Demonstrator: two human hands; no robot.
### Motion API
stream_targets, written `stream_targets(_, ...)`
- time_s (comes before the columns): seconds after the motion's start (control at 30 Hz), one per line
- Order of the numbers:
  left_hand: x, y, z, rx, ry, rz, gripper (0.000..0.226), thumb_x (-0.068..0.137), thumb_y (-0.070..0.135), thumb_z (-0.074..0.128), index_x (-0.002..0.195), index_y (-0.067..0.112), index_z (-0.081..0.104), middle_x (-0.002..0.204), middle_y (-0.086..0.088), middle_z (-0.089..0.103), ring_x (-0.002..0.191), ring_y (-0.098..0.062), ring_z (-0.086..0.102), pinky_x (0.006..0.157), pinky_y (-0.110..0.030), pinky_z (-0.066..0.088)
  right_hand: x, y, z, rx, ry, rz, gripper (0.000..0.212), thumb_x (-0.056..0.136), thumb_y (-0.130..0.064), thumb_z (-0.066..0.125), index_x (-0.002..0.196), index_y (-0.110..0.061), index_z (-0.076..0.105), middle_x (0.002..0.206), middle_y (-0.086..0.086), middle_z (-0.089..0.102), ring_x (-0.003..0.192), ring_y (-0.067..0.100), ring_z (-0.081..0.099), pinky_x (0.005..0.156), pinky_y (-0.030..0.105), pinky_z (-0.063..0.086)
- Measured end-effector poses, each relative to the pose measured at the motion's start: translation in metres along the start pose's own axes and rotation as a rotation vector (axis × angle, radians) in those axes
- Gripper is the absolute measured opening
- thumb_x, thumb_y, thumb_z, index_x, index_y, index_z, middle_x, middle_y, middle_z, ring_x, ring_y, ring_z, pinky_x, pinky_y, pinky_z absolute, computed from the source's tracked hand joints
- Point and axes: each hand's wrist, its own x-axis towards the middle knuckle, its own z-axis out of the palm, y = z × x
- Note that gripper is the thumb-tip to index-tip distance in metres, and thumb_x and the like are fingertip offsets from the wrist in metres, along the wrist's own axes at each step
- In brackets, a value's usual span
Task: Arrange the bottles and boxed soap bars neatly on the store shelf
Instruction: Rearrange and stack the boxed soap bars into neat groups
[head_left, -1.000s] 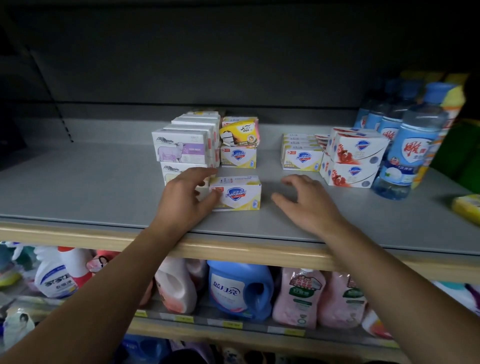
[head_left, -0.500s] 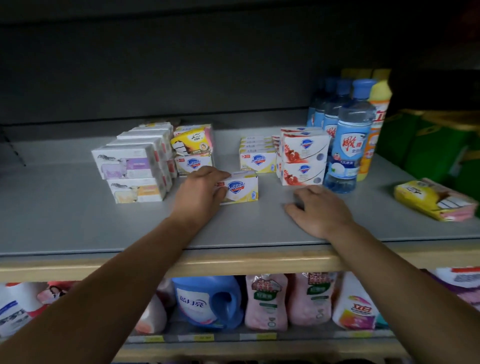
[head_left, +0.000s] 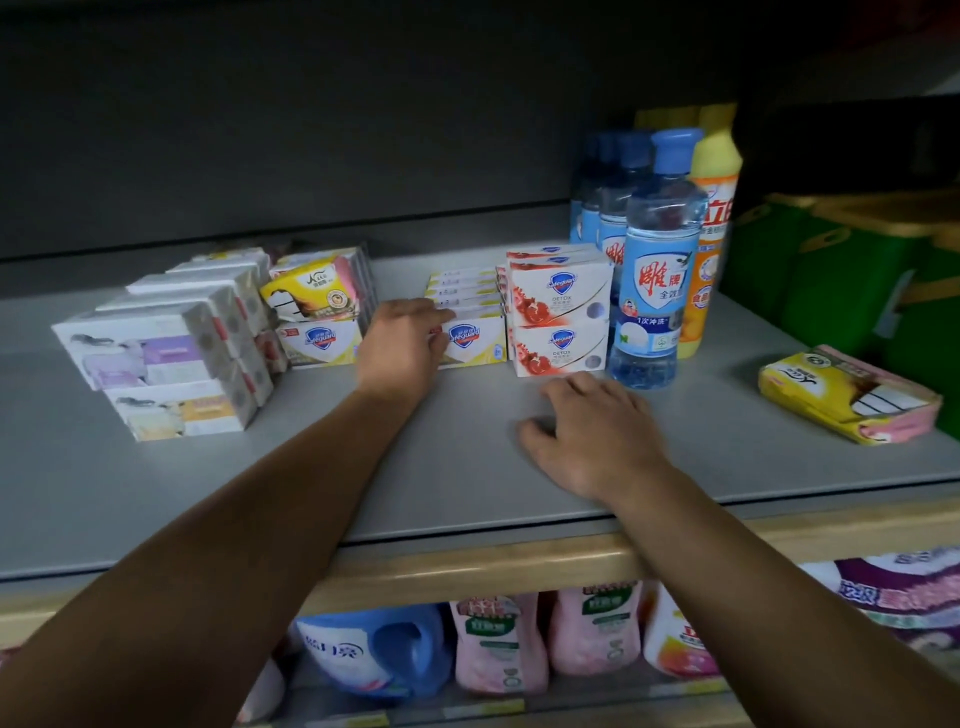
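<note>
So the left hand is on the yellow Safeguard box, fingers curled over its left end and top. A second ago that box sat by itself out near the front of the shelf; now it's been slid back and sits at the front of the row of matching yellow boxes, just left of the red pomegranate boxes — pretty much slotted in. I can't tell if it's flush with the ones behind it, the hand covers that edge.

The right hand is holding nothing, just resting palm-down on the shelf with fingers loosely bent, near the front edge and just this side of the red boxes. It has barely shifted.

Further out: the blue-capped bottles stand in a line right of the red stack, with a yellow-orange bottle beside them. Left side has the white and purple boxes stacked in twos, plus a yellow soft pack sitting crooked on another Safeguard box.

My read — that box is about done. Still loose: the yellow and pink pack lying alone far right, probably next up.
</note>
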Motion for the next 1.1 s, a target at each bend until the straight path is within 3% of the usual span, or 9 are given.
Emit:
stream_targets(0.27,0.006,-0.008,0.007,0.010,-0.009,0.105,0.030,0.090,0.019,0.064,0.120,0.016,0.069,0.123,-0.002,0.067,0.117,-0.028,0.054,0.099,-0.034,0.044,0.001,0.000,0.001,0.000,-0.004,0.009,0.060,0.089,-0.059,0.034,0.137,-0.025,0.045,0.135,0.000,0.048,0.129,0.027,0.039,0.106,0.044,0.030)
stream_targets(0.5,0.006,-0.005,0.006,0.018,-0.029,0.088,0.033,0.092,0.018,0.060,0.124,0.018,0.067,0.127,0.000,0.065,0.118,-0.029,0.052,0.096,-0.036,0.047,0.003,0.000,0.001,0.001,-0.003,0.010,0.060,0.089,-0.061,0.035,0.136,-0.026,0.046,0.136,-0.001,0.048,0.129,0.027,0.038,0.106,0.044,0.029)
stream_targets(0.63,0.008,-0.001,0.001,0.037,-0.166,0.028,0.043,0.092,0.027,0.059,0.135,0.022,0.057,0.141,0.002,0.054,0.130,-0.021,0.044,0.105,-0.038,0.043,0.003,0.002,0.002,0.012,-0.013,0.014,0.060,0.088,-0.062,0.035,0.135,-0.027,0.046,0.137,-0.002,0.048,0.130,0.026,0.038,0.106,0.044,0.029)
stream_targets(0.8,0.001,0.006,-0.024,0.017,-0.301,0.027,0.060,0.089,0.034,0.063,0.145,0.021,0.044,0.154,-0.007,0.037,0.138,-0.028,0.037,0.115,-0.036,0.030,0.002,0.002,0.001,0.017,-0.013,0.033,0.059,0.085,-0.062,0.035,0.133,-0.030,0.048,0.136,-0.003,0.049,0.129,0.026,0.039,0.106,0.043,0.029)
stream_targets(0.97,-0.045,-0.007,-0.071,-0.039,-0.292,0.027,0.053,0.088,0.028,0.065,0.138,0.013,0.052,0.143,-0.007,0.052,0.130,-0.025,0.048,0.106,-0.027,0.034,0.000,0.000,-0.003,0.024,-0.034,0.039,0.057,0.086,-0.060,0.036,0.133,-0.030,0.048,0.136,-0.002,0.050,0.130,0.024,0.040,0.106,0.043,0.030)
stream_targets(1.1,-0.094,-0.042,-0.115,0.007,-0.325,-0.018,0.047,0.086,0.036,0.068,0.128,0.014,0.062,0.130,-0.007,0.063,0.118,-0.026,0.059,0.100,-0.029,0.041,-0.003,-0.006,-0.009,-0.054,-0.013,0.048,0.054,0.087,-0.057,0.039,0.130,-0.028,0.054,0.131,-0.001,0.056,0.125,0.024,0.047,0.109,0.042,0.031)
